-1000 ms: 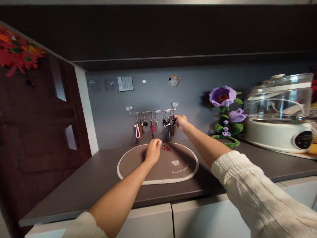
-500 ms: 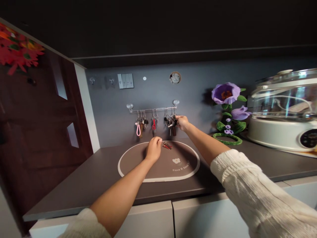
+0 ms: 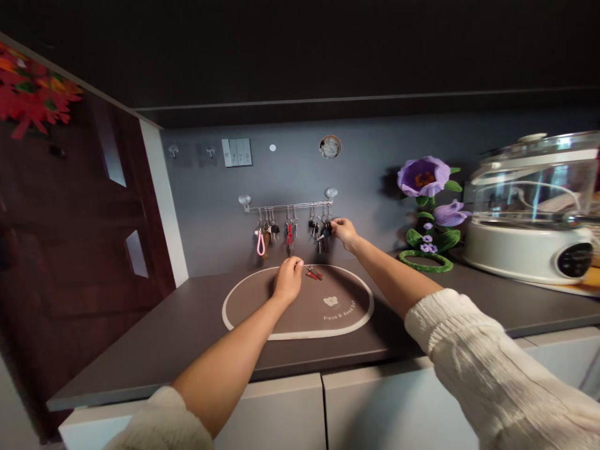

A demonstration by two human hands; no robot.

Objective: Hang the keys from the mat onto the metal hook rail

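Dark counter (image 3: 178, 337), mat (image 3: 253, 297) with "Have A Good" lettering (image 3: 338, 314), right hand (image 3: 344, 232) at keys (image 3: 320, 240).

dark key bunch (image 3: 327, 237) | hanging, rail's (image 3: 290, 207) right end | red-and-silver item (image 3: 314, 274) | lying on brown mat (image 3: 250, 300)

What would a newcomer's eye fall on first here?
Probably the purple flower, on the counter between the wall rail and white appliance. Next, the pink loop near the rail's left end, and the right hand at the keys near its right end. A red item lies on the oval mat.
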